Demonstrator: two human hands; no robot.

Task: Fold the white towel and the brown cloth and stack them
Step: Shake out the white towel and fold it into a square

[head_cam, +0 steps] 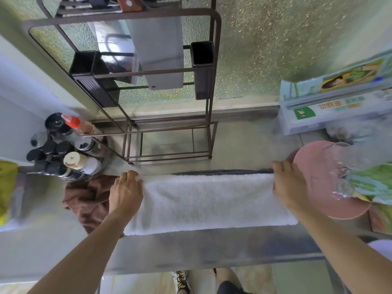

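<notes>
The white towel (207,202) lies as a long band across the steel counter, its far edge doubled over. My left hand (125,193) grips the towel's far left corner. At the far right corner, my right hand (289,185) holds the towel too. The brown cloth (88,200) sits crumpled on the counter just left of the towel, partly under my left hand and forearm.
A dark metal rack (169,132) stands behind the towel. Bottles and jars (61,149) crowd the back left. A pink plate (324,179) and a clear glass bowl (343,170) sit right beside my right hand. Boxes of wrap (335,107) are at the back right.
</notes>
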